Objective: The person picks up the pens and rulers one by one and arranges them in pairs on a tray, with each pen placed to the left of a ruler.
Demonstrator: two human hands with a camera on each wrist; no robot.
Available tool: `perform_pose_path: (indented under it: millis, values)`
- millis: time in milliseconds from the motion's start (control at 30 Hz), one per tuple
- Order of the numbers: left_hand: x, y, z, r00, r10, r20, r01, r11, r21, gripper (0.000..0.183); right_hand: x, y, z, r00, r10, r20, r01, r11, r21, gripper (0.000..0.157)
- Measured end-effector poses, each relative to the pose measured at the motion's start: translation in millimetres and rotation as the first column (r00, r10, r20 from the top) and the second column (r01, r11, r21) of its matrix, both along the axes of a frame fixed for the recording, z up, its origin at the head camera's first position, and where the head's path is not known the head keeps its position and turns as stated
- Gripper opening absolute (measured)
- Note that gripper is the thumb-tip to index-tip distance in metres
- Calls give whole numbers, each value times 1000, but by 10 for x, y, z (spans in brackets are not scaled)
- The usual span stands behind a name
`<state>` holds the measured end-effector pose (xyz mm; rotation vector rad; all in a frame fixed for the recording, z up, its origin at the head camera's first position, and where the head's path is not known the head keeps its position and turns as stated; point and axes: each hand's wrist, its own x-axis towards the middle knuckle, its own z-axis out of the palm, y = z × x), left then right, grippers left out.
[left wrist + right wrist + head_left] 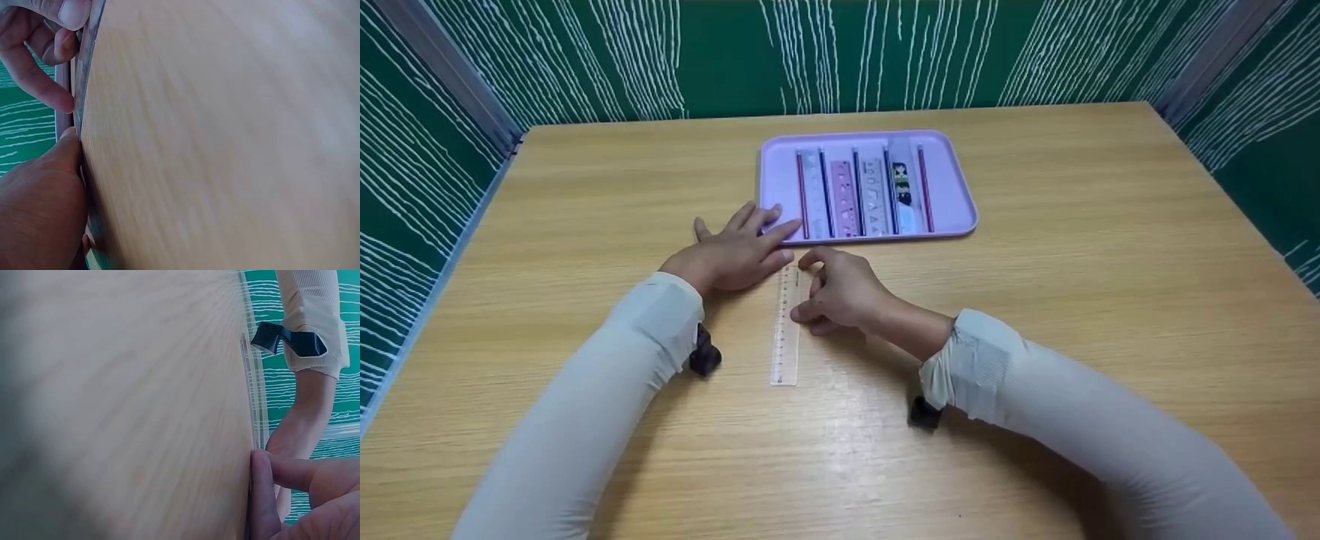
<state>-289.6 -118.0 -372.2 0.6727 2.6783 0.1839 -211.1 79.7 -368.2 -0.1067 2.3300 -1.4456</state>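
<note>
A clear plastic ruler (pixel 784 337) lies on the wooden table, its length running away from me. My right hand (pixel 844 292) is at its right side, with the thumb touching the long edge and the bent index finger by the far end. A gap shows between that thumb and index finger. My left hand (pixel 731 255) lies spread, fingertips over the front left corner of a lilac tray (pixel 956 202), thumb near the ruler's far end. In the right wrist view, the ruler (pixel 248 377) appears edge-on, leading to the right fingertips.
Inside the tray, several pencils (pixel 925 187) alternate with a pink ruler (pixel 844 199), a clear stencil ruler (pixel 874 195) and a clear packet with a dark picture (pixel 901 184). A green wall with white streaks (pixel 840 60) stands behind the table (pixel 1072 247).
</note>
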Motion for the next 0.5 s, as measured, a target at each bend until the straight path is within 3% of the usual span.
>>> perform_pose_path:
  millis: [300,500]
  values:
    - [12,11,18,1000,10,1,-10,1000,-1,60,-25,12,21,1000,26,-14,-26,998,58,72]
    - [13,8,16,1000,17,12,-17,1000,4,60,-24,30,5,999,-1,46,2,1000,-17,71]
